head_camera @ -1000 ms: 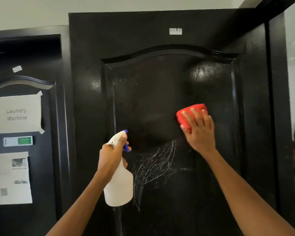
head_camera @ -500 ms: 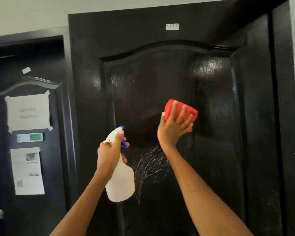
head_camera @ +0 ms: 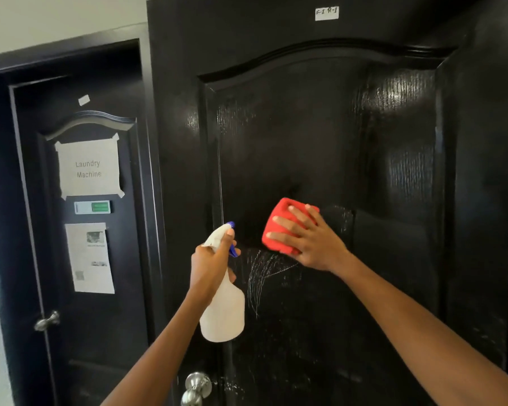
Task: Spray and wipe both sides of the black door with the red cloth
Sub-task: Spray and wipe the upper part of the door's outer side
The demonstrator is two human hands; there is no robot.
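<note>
The black door (head_camera: 305,127) fills the view, glossy, with an arched raised panel and white spray streaks (head_camera: 261,276) below centre. My right hand (head_camera: 308,241) presses a folded red cloth (head_camera: 279,227) flat against the panel with spread fingers, just above the streaks. My left hand (head_camera: 211,265) grips the neck of a white spray bottle (head_camera: 223,312) with a blue trigger, held upright a little left of the cloth, nozzle toward the door.
A silver round knob (head_camera: 197,385) sits at the door's lower left. A second black door (head_camera: 100,332) to the left carries a "Laundry Machine" paper sign (head_camera: 88,168), a printed sheet (head_camera: 90,259) and a lever handle (head_camera: 47,320). A small white label (head_camera: 326,13) is near the top.
My right hand has swept the red cloth leftward and down across the panel, from right of centre to just above the streaks. The bottle hand has stayed about where it was.
</note>
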